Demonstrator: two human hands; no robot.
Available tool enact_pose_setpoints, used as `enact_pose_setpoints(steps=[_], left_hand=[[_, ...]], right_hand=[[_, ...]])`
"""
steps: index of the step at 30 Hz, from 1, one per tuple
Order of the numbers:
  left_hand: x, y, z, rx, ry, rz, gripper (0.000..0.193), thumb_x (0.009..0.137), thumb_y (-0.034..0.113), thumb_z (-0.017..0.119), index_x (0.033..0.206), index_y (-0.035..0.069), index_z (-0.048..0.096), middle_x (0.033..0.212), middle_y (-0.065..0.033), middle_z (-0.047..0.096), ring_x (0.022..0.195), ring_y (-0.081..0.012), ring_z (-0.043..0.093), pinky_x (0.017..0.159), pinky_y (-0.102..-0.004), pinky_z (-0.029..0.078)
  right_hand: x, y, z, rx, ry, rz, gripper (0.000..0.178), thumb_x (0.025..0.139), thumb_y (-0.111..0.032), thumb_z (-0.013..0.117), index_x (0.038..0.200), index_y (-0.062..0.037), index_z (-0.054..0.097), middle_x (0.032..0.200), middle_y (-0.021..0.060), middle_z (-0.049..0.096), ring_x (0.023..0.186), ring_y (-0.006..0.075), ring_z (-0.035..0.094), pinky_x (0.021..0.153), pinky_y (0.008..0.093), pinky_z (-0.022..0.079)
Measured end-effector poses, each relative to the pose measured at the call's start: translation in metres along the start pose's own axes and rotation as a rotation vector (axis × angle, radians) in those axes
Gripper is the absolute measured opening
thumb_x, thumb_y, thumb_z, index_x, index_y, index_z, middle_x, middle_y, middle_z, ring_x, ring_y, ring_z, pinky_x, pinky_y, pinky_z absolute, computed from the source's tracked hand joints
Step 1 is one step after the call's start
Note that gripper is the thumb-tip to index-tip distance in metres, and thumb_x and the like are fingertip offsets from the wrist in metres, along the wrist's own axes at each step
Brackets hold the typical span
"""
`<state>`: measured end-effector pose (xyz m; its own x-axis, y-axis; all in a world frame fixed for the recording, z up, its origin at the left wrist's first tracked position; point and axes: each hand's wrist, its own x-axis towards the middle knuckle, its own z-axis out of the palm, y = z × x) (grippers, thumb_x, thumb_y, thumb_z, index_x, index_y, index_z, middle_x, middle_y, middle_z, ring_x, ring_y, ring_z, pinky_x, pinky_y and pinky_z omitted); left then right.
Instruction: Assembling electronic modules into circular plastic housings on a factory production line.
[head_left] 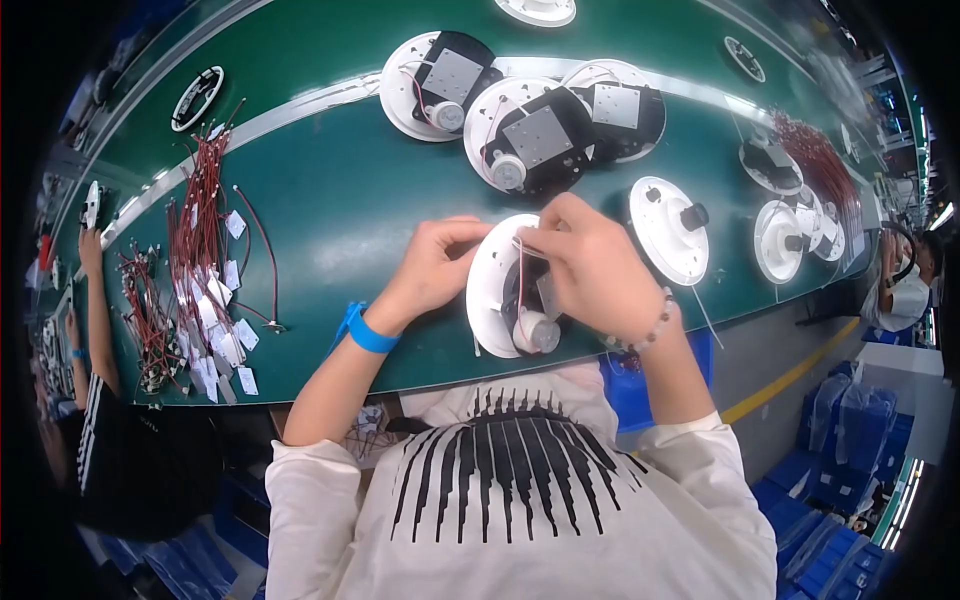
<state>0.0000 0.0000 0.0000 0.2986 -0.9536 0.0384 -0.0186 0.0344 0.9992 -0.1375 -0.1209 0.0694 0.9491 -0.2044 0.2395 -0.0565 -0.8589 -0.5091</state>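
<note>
Close to the table's near edge I hold a white round housing (487,300) tilted up on its side. A black plate and a small silver motor (537,333) sit inside it. My left hand (440,262) is closed on the housing's left rim, its fingertips partly hidden behind it. My right hand (592,262) is bent over the upper part, thumb and index finger pinched on a thin pale wire (521,270) running up from the motor. That hand covers much of the black plate.
Three similar assemblies (540,132) lie beyond my hands. A white round cover (668,230) rests to the right, with more covers (778,240) further along. Bundles of red wires with small white boards (207,240) lie at left. Co-workers sit on both sides; a blue bin (660,385) is below the edge.
</note>
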Motion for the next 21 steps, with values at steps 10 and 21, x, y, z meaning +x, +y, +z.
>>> enact_pose_setpoints(steps=[10,21], left_hand=[[-0.002,0.002,-0.006,-0.049,-0.031,0.030,0.019,0.076,0.001,0.055,0.094,-0.004,0.058,0.082,-0.0040,0.056,0.073,-0.0079,0.052,0.063,-0.0198,0.043],[-0.015,0.008,-0.044,0.328,-0.061,-0.040,0.011,0.075,0.001,0.055,0.082,-0.006,0.059,0.070,-0.0042,0.057,0.063,-0.0076,0.052,0.055,-0.0195,0.042]], right_hand=[[0.011,-0.011,0.006,-0.099,0.077,-0.075,0.014,0.062,0.000,0.058,0.076,-0.0020,0.058,0.067,0.0111,0.054,0.063,0.0272,0.053,0.057,0.0339,0.043],[0.030,0.036,0.017,0.795,-0.435,0.210,0.022,0.081,-0.016,0.052,0.085,0.0045,0.059,0.068,0.0038,0.058,0.061,0.0059,0.047,0.057,0.0218,0.041]])
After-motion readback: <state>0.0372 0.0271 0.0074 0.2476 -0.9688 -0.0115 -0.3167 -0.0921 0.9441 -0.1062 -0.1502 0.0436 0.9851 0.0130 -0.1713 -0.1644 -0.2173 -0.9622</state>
